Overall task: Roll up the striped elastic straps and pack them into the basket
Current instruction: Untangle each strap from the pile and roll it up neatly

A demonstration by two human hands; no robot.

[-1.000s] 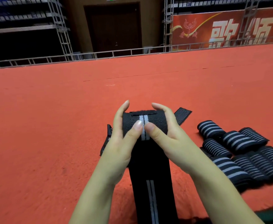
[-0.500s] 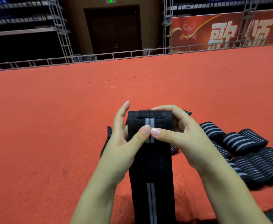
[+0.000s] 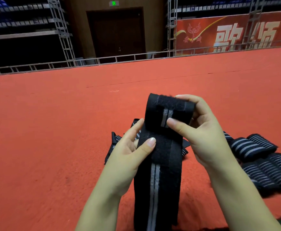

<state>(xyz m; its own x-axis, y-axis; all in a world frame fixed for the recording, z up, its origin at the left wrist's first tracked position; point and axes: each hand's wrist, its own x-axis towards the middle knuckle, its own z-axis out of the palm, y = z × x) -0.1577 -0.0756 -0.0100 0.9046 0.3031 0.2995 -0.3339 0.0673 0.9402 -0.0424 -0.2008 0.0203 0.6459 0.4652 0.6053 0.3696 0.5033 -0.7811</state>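
Centre of view: the striped elastic strap point(image 3: 159, 157), its top end folded over, is pinched at the fold by the right hand point(image 3: 201, 130) and gripped along its 9 o'clock edge by the left hand point(image 3: 129, 150). Finished rolls point(image 3: 259, 157) lie on the red carpet point(image 3: 53, 130) at 3 o'clock; no basket is visible. Risk: the elastic may spring open if either pinch slackens, causing a loose or skewed roll.

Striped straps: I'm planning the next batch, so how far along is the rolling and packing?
Done: a group of rolled straps lies on the red carpet. In hand: the right hand grips the roll at the top of one strap, while the left hand pinches its edge lower down. Left: its long tail, more loose straps behind, and packing; no basket is visible.
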